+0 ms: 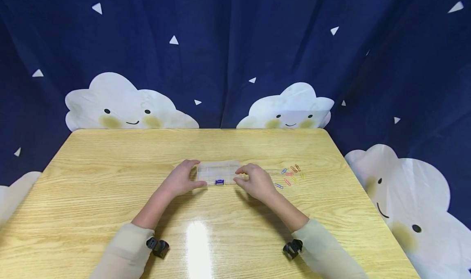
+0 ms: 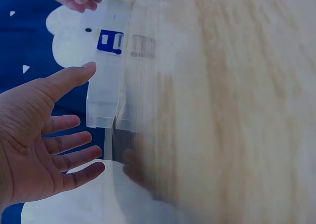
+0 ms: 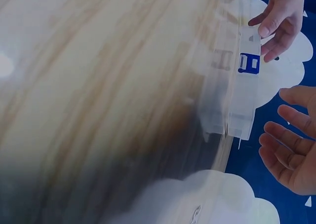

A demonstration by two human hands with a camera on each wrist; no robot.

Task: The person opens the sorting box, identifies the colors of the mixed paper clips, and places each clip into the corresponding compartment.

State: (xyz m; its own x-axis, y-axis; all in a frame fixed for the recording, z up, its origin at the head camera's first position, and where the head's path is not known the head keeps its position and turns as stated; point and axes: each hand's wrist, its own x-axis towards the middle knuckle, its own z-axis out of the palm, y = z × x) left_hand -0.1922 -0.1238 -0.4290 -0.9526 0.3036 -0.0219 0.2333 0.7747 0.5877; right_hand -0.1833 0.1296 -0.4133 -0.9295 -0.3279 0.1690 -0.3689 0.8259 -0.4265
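Observation:
A clear plastic box (image 1: pixel 218 172) with a blue latch (image 1: pixel 219 182) on its near side stands on the table. Its lid looks closed. At its left end is my left hand (image 1: pixel 180 178), fingers spread and thumb toward the near side. My right hand (image 1: pixel 256 183) hovers around the right end, its fingers loosely bent. In the left wrist view, the left palm (image 2: pixel 29 150) is bare and the thumb tip lies close to the box (image 2: pixel 102 90). The right wrist view has the right fingers (image 3: pixel 284 135) apart from the box (image 3: pixel 241 110), holding nothing.
Several coloured paper clips (image 1: pixel 287 182) lie scattered just right of my right hand. The wooden table (image 1: pixel 110 156) ends at a dark blue curtain (image 1: pixel 206 46) with cloud prints. Light glares off the tabletop near the front.

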